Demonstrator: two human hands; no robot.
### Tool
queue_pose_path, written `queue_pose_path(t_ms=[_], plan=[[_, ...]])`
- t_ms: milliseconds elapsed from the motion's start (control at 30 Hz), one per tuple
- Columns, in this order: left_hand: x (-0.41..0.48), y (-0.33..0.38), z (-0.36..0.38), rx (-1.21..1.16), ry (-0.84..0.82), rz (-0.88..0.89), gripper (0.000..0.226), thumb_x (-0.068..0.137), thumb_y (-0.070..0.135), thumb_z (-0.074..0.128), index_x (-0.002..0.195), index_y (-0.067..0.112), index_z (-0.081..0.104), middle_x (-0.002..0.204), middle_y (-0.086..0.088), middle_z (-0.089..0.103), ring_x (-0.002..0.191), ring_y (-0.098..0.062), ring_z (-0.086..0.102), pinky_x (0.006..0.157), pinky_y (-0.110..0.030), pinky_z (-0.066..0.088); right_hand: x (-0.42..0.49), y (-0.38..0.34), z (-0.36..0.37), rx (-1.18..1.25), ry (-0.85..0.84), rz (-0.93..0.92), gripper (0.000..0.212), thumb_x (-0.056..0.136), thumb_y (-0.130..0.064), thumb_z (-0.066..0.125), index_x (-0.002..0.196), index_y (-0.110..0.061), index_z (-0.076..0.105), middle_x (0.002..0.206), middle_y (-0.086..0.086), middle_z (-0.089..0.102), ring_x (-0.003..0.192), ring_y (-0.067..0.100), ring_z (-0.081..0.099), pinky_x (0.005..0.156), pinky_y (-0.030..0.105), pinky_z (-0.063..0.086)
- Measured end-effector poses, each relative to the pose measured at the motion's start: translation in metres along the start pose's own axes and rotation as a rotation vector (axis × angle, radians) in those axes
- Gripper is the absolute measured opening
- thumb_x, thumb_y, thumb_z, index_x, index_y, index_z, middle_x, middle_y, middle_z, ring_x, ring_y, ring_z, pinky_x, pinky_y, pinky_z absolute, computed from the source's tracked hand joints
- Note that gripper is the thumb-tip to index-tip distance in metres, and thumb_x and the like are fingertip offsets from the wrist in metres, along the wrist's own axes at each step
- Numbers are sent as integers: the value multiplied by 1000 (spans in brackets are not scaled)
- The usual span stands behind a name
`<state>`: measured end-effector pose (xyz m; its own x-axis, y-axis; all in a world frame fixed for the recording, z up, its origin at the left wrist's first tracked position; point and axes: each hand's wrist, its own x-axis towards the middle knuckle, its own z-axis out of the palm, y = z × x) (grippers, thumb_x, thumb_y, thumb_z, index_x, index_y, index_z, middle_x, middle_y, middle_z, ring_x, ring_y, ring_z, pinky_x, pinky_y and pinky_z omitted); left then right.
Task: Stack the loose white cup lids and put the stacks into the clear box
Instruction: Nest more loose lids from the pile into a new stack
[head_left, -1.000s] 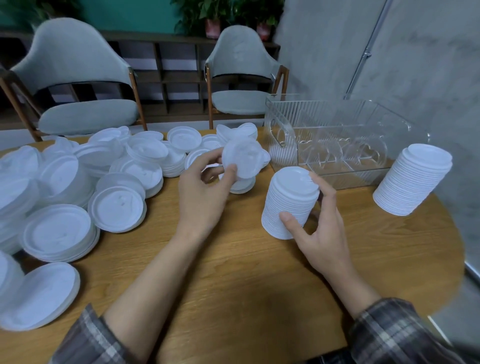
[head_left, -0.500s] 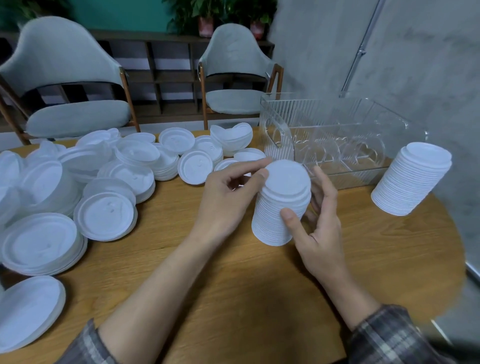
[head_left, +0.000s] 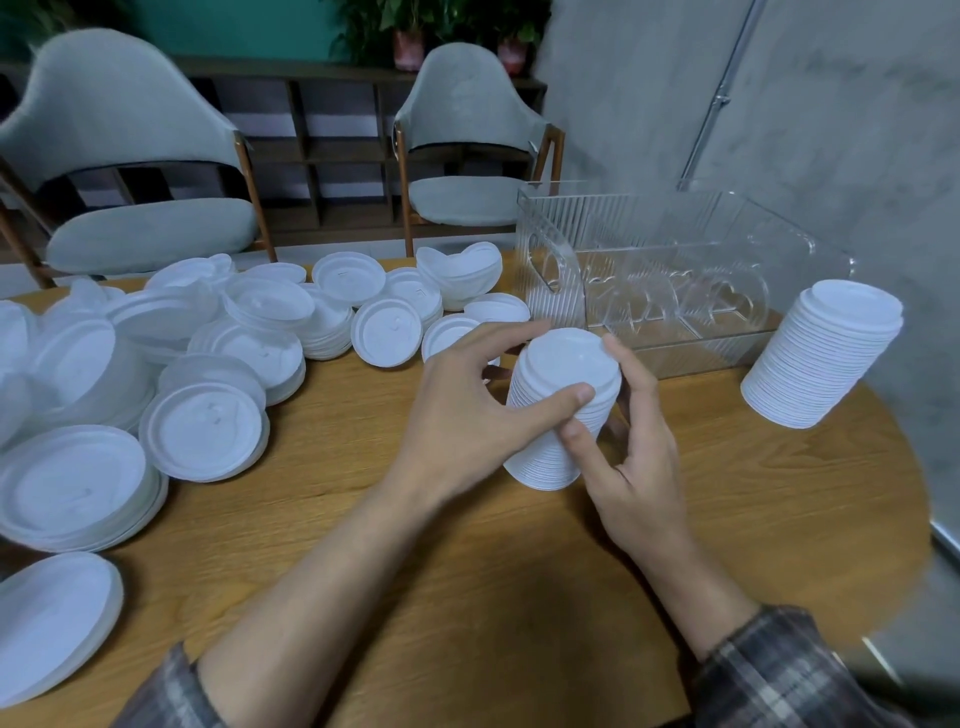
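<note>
1. The left hand (head_left: 462, 415) is gripping the top of one tall stack (head_left: 561, 358) of white lids, with its thumb on the near rim and its fingers curling over the far rim.
2. The right hand (head_left: 639, 467) is gripping the same stack lower down, with its thumb pressing the near side and its fingers wrapping round the right side.
3. This stack is standing on the table (head_left: 779, 493), tilting slightly, just in front of the one clear box (head_left: 675, 270).
4. A second stack (head_left: 826, 358) is standing apart from both hands, to the right of the box and leaning; whether it is touching the box cannot be told.
5. Loose lids (head_left: 208, 431) are lying across the left half of the table, some singly and some in low piles, too many and too overlapping to count.
6. Two grey chairs (head_left: 145, 156) are standing behind the table.
</note>
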<state>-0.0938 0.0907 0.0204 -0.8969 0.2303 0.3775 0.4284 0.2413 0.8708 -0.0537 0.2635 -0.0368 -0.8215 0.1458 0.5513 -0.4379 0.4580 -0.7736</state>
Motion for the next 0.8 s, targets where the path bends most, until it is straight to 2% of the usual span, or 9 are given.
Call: queue_pose_path(t_ms=[100, 233, 400, 467, 533, 600, 667, 733, 800], plan=[[1, -2, -1, -14, 3, 0, 58, 77, 43, 91, 131, 31, 73, 124, 25, 70, 119, 7, 62, 95, -14, 51, 1, 0, 0, -6, -4, 8, 74, 96, -52, 65, 159, -29, 33, 155, -14, 47, 144, 14, 48, 110, 52, 49], [0, -7, -1, -51, -21, -15, 59, 77, 41, 91, 132, 30, 72, 126, 22, 70, 123, 4, 61, 101, -21, 53, 1, -2, 0, -28, -17, -6, 75, 95, -55, 65, 158, -33, 31, 156, -13, 46, 145, 15, 46, 112, 54, 47], [-3, -18, 2, -122, -19, 2, 60, 80, 37, 91, 135, 26, 69, 130, 16, 70, 128, -5, 61, 108, -34, 52, 0, 1, 5, -42, -74, 32, 101, 78, -44, 86, 158, -38, 25, 158, -11, 43, 141, 15, 51, 110, 50, 49], [-4, -23, 1, -134, -34, 15, 59, 84, 42, 85, 138, 26, 68, 134, 16, 68, 131, -4, 59, 109, -34, 51, 1, 3, 6, -46, -96, 38, 107, 75, -40, 90, 158, -40, 23, 158, -10, 43, 140, 15, 52, 108, 50, 50], [-5, -28, -4, -126, -22, 20, 54, 93, 51, 69, 140, 26, 66, 135, 16, 69, 131, -2, 59, 109, -28, 49, 1, 6, 5, -46, -100, 32, 108, 74, -39, 92, 158, -37, 23, 160, -12, 40, 142, 15, 50, 110, 52, 49], [-4, -40, -13, 7, 68, 37, 45, 100, 47, 61, 138, 25, 68, 130, 15, 71, 126, 0, 61, 105, -21, 48, 2, 6, 4, -45, -107, 38, 108, 75, -38, 93, 158, -36, 24, 160, -14, 39, 145, 16, 47, 112, 53, 47], [-1, -60, -22, 296, 128, 63, 35, 101, 31, 66, 134, 21, 69, 128, 12, 72, 122, -2, 62, 103, -21, 46, 1, 5, 3, -45, -115, 41, 109, 75, -37, 93, 158, -35, 23, 160, -15, 38, 146, 15, 45, 112, 53, 47], [2, -78, -25, 555, 68, 93, 36, 97, 18, 69, 133, 19, 69, 126, 5, 72, 120, -13, 62, 102, -29, 48, 1, 4, 3, -44, -119, 37, 109, 75, -36, 93, 158, -34, 22, 160, -16, 37, 146, 15, 44, 112, 52, 47], [2, -90, -23, 679, 16, 140, 32, 94, 9, 72, 124, 16, 73, 116, 1, 75, 114, -22, 65, 93, -37, 53, 2, 3, 3, -45, -120, 35, 109, 75, -36, 93, 158, -35, 23, 160, -16, 38, 146, 15, 44, 112, 52, 47]])
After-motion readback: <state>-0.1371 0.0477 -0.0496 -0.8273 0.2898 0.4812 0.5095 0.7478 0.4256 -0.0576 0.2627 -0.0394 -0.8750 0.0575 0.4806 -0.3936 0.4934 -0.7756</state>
